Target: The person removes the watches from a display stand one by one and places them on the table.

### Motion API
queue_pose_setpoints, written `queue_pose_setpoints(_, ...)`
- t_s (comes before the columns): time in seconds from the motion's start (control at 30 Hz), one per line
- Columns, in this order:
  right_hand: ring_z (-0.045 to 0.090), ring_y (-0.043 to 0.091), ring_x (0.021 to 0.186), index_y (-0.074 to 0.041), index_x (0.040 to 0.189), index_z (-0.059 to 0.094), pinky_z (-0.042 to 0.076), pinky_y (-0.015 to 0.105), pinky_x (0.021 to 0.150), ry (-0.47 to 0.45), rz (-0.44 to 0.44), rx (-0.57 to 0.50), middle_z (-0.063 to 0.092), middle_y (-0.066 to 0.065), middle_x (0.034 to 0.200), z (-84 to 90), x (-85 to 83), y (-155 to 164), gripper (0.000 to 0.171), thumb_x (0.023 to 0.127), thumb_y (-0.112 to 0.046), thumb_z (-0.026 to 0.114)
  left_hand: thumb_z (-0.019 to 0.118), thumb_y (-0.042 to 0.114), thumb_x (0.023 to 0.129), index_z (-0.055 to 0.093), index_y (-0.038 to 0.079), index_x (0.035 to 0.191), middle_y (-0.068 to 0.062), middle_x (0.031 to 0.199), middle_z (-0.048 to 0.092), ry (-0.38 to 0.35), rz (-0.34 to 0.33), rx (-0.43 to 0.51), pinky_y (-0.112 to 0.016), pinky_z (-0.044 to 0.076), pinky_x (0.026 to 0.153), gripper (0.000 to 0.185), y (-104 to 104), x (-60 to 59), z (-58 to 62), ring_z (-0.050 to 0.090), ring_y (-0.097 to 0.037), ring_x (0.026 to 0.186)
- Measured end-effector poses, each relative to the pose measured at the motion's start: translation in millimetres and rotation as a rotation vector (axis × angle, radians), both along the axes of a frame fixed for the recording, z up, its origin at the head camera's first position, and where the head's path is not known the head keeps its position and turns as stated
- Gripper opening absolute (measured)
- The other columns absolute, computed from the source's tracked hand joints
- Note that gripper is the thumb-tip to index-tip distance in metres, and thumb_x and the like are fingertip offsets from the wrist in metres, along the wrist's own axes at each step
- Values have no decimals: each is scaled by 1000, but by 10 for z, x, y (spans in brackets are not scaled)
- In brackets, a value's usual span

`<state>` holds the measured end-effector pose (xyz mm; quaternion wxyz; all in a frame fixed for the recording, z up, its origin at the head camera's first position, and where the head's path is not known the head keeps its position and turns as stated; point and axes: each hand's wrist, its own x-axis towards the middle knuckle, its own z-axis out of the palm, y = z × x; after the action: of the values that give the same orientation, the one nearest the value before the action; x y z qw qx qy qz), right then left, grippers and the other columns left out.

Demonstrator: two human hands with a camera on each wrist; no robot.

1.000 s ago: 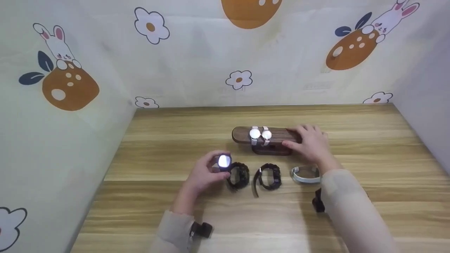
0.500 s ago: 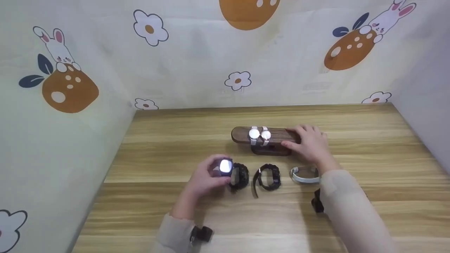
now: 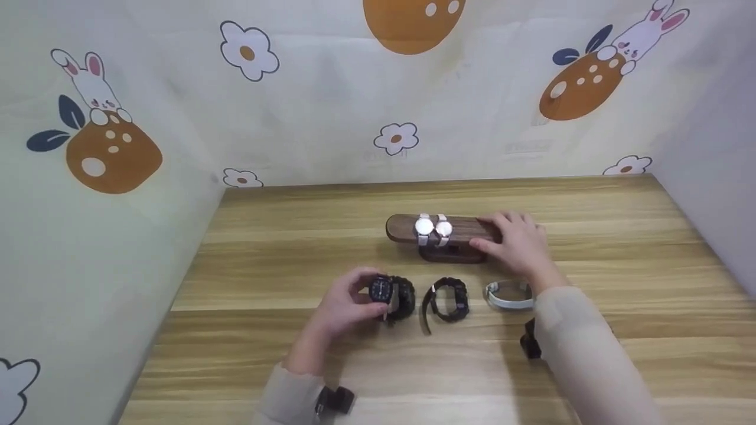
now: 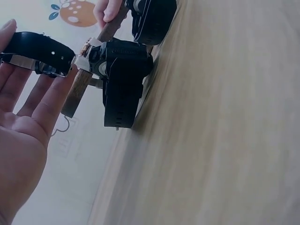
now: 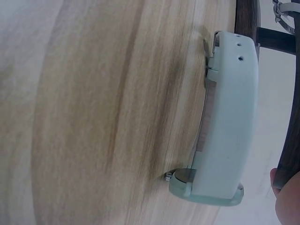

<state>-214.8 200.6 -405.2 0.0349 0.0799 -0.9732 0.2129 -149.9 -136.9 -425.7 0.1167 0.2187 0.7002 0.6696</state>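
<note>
My left hand (image 3: 345, 304) pinches a watch (image 3: 381, 289) with a round dark dial between thumb and fingers. In the left wrist view its black strap (image 4: 40, 51) with punched holes shows above my palm. My right hand (image 3: 520, 245) grips the right end of a dark wooden watch stand (image 3: 404, 228). Around the stand's bar sit two light-strapped watches, a larger one (image 3: 424, 227) on the left and a smaller one (image 3: 444, 229) beside it. A chunky black watch (image 3: 405, 298) stands on the table just right of the held watch, partly overlapped by it.
Another black watch (image 3: 459, 300) with its strap end loose lies on the wooden table (image 3: 283, 236) in front of the stand. Below my right wrist is a pale mint watch (image 5: 229, 117), resting on its side. Patterned sheeting (image 3: 319, 118) rises behind the table.
My left hand has come slightly nearer with the watch and turned it. The bright glare on its face has gone, showing the dark dial. My right hand stays on the stand.
</note>
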Motion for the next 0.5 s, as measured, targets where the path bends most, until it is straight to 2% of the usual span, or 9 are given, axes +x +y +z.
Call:
queue_pose_setpoints(0.1,33,41,123,-17,135,48,26,62,94,1,2,3,44,18,135,-1,-1,1,69,81,-60,59,73,-1,72,49,-7,122,-24,124,52,-14,-20,-25,-46,46,92,56,3,20,18,52,-36,113)
queue_pose_setpoints(0.3,33,41,123,-18,134,49,25,61,95,4,-3,6,45,17,135,-1,-6,0,67,81,-58,60,75,-2,69,53,-4,118,-22,121,54,-8,-68,-1,-50,46,91,54,49,50,18,53,-35,109)
queue_pose_setpoints(0.5,32,42,124,-20,134,50,23,63,97,-1,-6,8,44,16,137,6,-9,-9,68,80,-60,60,74,-3,69,53,-2,117,-21,122,52,-12,-88,-8,-49,48,89,52,62,62,6,53,-36,109)
